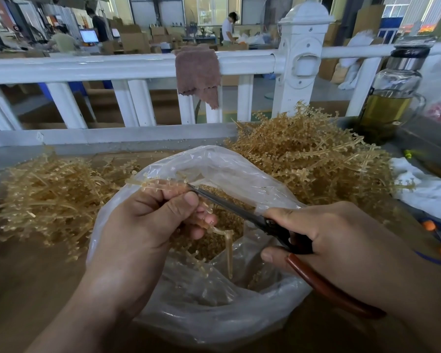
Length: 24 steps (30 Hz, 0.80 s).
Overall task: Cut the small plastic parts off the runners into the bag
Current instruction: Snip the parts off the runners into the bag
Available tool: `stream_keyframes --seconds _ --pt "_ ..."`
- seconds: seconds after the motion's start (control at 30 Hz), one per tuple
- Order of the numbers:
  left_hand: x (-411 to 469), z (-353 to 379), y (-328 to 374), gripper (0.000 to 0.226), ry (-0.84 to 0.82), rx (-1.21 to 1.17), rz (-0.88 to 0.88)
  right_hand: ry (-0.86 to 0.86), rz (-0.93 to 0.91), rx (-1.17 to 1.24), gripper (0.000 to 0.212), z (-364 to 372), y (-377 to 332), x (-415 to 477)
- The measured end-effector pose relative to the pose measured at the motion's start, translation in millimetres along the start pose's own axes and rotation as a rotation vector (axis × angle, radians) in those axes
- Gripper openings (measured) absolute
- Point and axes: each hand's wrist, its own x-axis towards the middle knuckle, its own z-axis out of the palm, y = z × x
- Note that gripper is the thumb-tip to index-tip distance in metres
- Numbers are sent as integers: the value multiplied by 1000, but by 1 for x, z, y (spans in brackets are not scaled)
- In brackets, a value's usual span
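Gripping a see-through yellow runner [158,184] with tiny knobs in our left hand [148,225], we hold scissors [229,205] in our right hand [341,240].

The bag [239,169] was thin, glossy clear plastic; the runners [308,159] translucent amber plastic; the scissors [229,205] dark matt metal with smooth reddish-brown handles; the rag [197,72] nubby brown cloth.

Bag [214,309] between 2 runner heaps [49,197], railing [127,64] behind.
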Motion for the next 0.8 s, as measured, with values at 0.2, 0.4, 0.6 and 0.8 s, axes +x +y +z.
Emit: stream_keyframes --seconds 0.2,0.4,0.6,0.8 --pt "0 -1 0 19 -5 -4 -11 -48 21 -9 66 -3 -3 0" --pt "0 -1 -1 20 0 -8 -7 -31 4 6 63 -1 -1 0" --pt "0 -3 -1 24 10 -24 -17 -18 -11 27 65 4 4 2" --pt "1 -4 -3 16 -27 -6 6 -6 -25 35 60 4 6 2"
